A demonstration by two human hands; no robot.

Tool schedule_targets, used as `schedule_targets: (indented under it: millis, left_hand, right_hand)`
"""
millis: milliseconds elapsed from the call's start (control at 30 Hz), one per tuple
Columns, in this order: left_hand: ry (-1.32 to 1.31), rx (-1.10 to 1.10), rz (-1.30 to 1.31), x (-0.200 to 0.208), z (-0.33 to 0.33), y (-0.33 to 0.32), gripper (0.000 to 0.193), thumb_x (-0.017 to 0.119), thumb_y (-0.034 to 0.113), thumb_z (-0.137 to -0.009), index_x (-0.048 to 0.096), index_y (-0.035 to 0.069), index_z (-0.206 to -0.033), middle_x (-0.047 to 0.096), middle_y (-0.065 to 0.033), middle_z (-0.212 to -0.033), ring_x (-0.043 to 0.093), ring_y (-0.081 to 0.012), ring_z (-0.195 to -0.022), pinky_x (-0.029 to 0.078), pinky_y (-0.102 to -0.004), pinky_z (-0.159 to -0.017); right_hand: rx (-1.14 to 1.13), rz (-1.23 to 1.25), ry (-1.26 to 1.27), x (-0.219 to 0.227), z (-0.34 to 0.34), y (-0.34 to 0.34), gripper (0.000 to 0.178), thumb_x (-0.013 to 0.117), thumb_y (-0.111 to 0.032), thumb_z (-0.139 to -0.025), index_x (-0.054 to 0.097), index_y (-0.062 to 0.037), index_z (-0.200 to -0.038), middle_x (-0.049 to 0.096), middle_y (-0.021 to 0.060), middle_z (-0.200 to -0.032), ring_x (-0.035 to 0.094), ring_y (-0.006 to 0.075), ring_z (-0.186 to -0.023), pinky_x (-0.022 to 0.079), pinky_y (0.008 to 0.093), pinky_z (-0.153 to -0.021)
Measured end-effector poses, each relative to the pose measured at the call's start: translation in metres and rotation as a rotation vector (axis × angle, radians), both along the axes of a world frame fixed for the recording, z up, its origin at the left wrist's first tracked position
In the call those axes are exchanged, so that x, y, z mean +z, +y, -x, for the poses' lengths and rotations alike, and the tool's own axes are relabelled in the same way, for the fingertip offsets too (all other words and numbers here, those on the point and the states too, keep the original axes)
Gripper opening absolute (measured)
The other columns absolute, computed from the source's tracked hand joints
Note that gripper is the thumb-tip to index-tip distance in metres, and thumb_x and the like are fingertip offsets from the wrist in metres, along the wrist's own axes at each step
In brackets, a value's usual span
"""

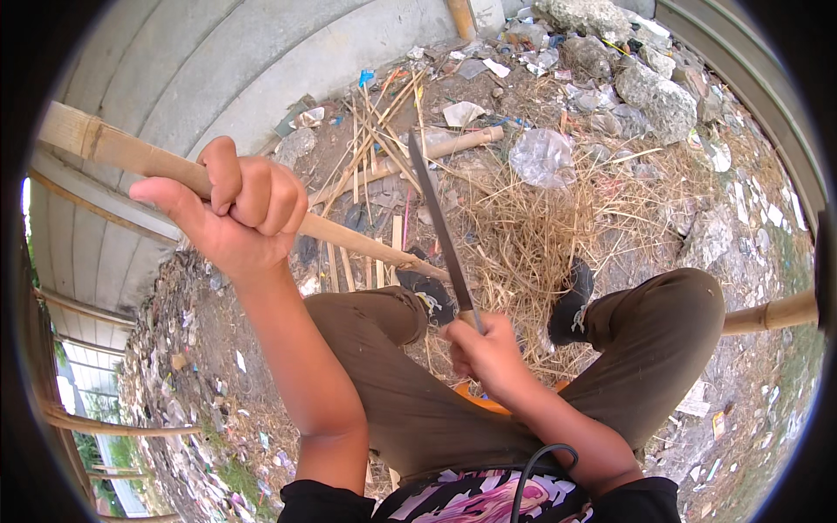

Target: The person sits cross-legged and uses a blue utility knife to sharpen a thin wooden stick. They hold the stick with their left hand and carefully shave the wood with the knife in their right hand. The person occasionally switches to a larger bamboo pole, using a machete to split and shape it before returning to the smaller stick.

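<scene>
A long split bamboo pole [336, 234] slants from the upper left down to the knees. My left hand [248, 205] is wrapped round it, the thumb lying along its near side. In my right hand [488, 353] is the handle of a long knife [440, 218], its dark blade pointing up and away from me. Where blade and pole overlap, the blade lies close to the pole's lower end [436, 268]; whether they touch I cannot tell. My fingers hide most of the handle.
Thin bamboo strips [375, 144] lie in a loose heap ahead, by a thicker bamboo piece [462, 142]. Dry shavings [532, 235] cover the ground between my feet. Rocks [658, 100], litter and a clear plastic bag [540, 159] lie farther right. A concrete wall [261, 61] stands behind.
</scene>
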State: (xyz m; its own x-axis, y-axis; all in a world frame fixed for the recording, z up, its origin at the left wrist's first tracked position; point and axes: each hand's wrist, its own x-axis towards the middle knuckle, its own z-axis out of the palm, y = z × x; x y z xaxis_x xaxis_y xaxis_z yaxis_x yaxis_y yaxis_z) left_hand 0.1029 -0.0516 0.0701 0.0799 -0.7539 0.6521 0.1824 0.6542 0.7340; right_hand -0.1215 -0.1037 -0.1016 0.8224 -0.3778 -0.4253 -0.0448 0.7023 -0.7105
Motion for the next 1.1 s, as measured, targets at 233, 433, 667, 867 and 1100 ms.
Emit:
schedule_targets:
  millis: [233,433,667,867,1100]
  left_hand:
    - [0.054,0.045,-0.036,-0.007,0.007,0.001,0.06,0.038,0.071,-0.089,0.029,0.017,-0.064,0.019,0.0082,-0.043,0.014,-0.0049,-0.033,0.014,-0.0216,-0.031]
    - [0.1,0.403,-0.097,0.005,0.017,-0.002,0.065,0.028,0.077,-0.088,0.027,0.017,-0.062,0.018,0.0081,-0.046,0.012,-0.0054,-0.036,0.01,-0.0251,-0.034]
    - [0.109,0.477,-0.124,-0.004,0.008,0.013,0.067,0.023,0.078,-0.088,0.026,0.017,-0.062,0.019,0.0073,-0.046,0.013,-0.005,-0.037,0.011,-0.0248,-0.035]
    - [0.15,0.458,-0.109,0.0,0.006,0.018,0.065,0.033,0.074,-0.09,0.028,0.016,-0.061,0.022,0.0067,-0.048,0.018,-0.0038,-0.041,0.012,-0.0233,-0.038]
    - [0.165,0.417,-0.094,-0.003,-0.002,0.029,0.065,0.033,0.073,-0.091,0.027,0.016,-0.06,0.021,0.007,-0.048,0.018,-0.004,-0.041,0.012,-0.0231,-0.038]
  right_hand:
    - [-0.51,0.382,-0.17,0.0,0.004,0.021,0.022,0.056,-0.012,-0.093,0.052,-0.0048,-0.073,0.047,-0.0038,-0.057,0.042,0.0025,-0.049,0.032,0.0231,-0.044]
    - [-0.087,-0.067,0.002,-0.02,0.002,0.013,0.02,0.054,-0.01,-0.09,0.043,-0.0078,-0.074,0.037,-0.0024,-0.053,0.037,0.0096,-0.044,0.032,0.0272,-0.042]
    - [-0.54,0.372,-0.448,0.007,0.002,0.001,0.019,0.046,-0.01,-0.093,0.042,-0.0105,-0.074,0.033,-0.0007,-0.051,0.031,0.0093,-0.044,0.032,0.0288,-0.046]
    - [-0.006,0.206,0.116,-0.049,-0.016,0.029,0.022,0.059,-0.015,-0.088,0.049,-0.0057,-0.071,0.04,-0.0009,-0.052,0.038,0.0107,-0.042,0.032,0.0275,-0.041]
    - [-0.552,0.414,-0.339,0.016,-0.005,0.001,0.026,0.053,-0.013,-0.088,0.038,-0.0091,-0.068,0.034,-0.0011,-0.05,0.035,0.0116,-0.042,0.034,0.0286,-0.043]
